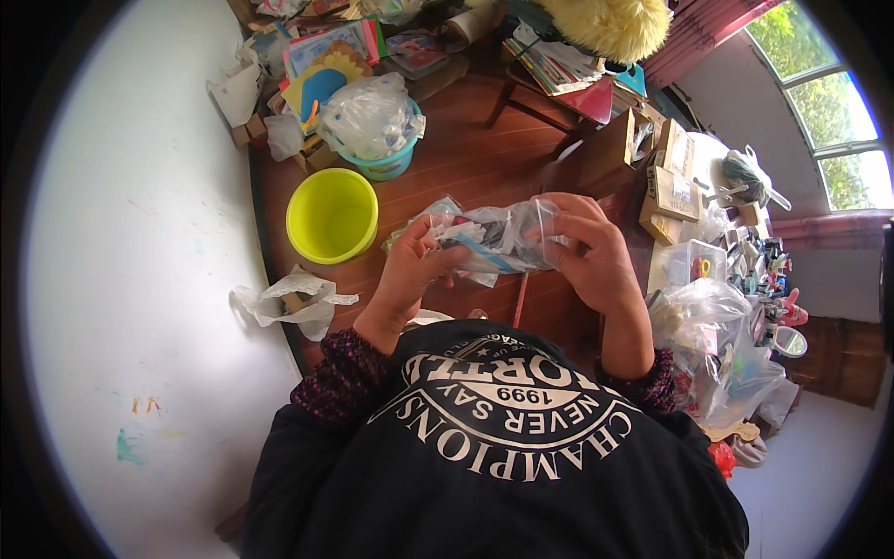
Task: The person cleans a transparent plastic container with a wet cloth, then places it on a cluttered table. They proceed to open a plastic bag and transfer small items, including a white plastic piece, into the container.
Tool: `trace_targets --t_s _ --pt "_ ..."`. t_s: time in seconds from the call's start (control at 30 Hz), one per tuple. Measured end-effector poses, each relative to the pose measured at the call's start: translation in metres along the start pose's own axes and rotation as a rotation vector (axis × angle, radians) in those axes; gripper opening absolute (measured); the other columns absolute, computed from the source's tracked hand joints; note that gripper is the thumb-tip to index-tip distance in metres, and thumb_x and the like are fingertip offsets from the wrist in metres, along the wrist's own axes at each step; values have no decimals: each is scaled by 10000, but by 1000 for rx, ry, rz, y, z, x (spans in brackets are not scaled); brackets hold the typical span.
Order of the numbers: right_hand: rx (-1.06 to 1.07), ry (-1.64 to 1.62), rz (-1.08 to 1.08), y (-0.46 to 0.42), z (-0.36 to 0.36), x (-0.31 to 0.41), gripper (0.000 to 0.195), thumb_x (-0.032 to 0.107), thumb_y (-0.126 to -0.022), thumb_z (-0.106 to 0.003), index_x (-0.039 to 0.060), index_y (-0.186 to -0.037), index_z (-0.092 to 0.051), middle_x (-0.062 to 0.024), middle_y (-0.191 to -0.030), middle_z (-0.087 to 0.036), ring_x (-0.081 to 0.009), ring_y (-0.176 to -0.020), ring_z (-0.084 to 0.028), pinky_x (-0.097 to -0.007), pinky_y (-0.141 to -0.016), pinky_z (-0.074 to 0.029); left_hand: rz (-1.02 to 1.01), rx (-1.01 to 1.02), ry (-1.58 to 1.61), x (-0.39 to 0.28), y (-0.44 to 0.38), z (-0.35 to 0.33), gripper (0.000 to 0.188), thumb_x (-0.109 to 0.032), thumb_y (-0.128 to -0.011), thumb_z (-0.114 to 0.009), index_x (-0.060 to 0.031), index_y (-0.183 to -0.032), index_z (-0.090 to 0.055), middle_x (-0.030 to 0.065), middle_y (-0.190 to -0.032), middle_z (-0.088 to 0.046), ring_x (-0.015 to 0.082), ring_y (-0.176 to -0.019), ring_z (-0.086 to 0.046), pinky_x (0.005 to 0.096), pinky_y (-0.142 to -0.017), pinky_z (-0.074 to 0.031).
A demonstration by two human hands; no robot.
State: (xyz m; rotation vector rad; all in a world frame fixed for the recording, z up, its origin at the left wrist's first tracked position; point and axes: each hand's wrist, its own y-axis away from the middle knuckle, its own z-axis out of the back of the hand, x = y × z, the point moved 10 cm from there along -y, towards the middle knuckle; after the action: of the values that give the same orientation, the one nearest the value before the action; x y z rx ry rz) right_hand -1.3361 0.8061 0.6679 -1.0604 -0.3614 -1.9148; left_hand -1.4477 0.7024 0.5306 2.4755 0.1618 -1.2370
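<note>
A clear plastic bag (499,234) stretches between my two hands in front of my chest. Dark and white small items and a light blue strip show through it; I cannot tell what they are. My left hand (419,258) pinches one end between thumb and fingers. At the other end, the fingers and thumb of my right hand (587,244) grip the bag's clear edge. More clear packaging (440,207) shows just behind the bag, partly hidden by it. A thin red stick (520,300) appears below the bag.
A yellow-green plastic bucket (332,216) stands left, near a turquoise bucket (384,164) heaped with plastic bags. Crumpled white packaging (307,300) lies by the wall. A red stool (594,101) bears papers. At right are cardboard boxes (670,195), a clear bin (688,258) and a large plastic bag (726,349).
</note>
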Motion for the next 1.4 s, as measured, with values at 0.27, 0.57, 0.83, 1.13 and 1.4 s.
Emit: trace_targets --t_s 0.27,0.57,0.83,1.13,1.4 --pt "45 228 91 -3 -15 11 288 -25 -563 -654 31 -845 -644 -70 -1066 -582 -281 -1088 -470 -363 -899 -400 -118 34 -23 -21 6 -17 409 40 -730 -663 -35 -1088 -482 73 -998 -605 109 -860 -585 211 -698 -491" --pt "-109 103 205 -1 -7 30 277 -25 -550 -667 24 -820 -628 -78 -989 -607 -274 -975 -537 -351 -811 -435 -236 -27 -70 -36 11 -11 441 82 -709 -652 18 -1126 -521 79 -1035 -599 130 -928 -576 253 -804 -478" --pt "-116 103 258 0 -9 41 284 -37 -534 -660 26 -807 -620 -71 -981 -605 -278 -955 -542 -359 -787 -444 -72 156 164 -15 8 -22 618 -348 -827 -558 -72 -1326 -319 71 -1065 -561 117 -839 -578 198 -569 -473" --pt "114 352 432 11 -37 74 329 55 -575 -672 32 -899 -617 -92 -1065 -556 -300 -1037 -495 -417 -851 -408 154 137 406 19 -4 -38 610 -562 -885 -323 -117 -1300 -372 19 -1029 -575 66 -762 -570 153 -492 -437" --pt "-20 571 316 7 -28 75 200 63 -609 -634 26 -800 -588 -116 -1027 -546 -298 -1064 -468 -434 -894 -363 390 190 567 33 6 -42 454 -509 -895 -396 -133 -1110 -534 4 -872 -596 80 -598 -521 165 -428 -356"
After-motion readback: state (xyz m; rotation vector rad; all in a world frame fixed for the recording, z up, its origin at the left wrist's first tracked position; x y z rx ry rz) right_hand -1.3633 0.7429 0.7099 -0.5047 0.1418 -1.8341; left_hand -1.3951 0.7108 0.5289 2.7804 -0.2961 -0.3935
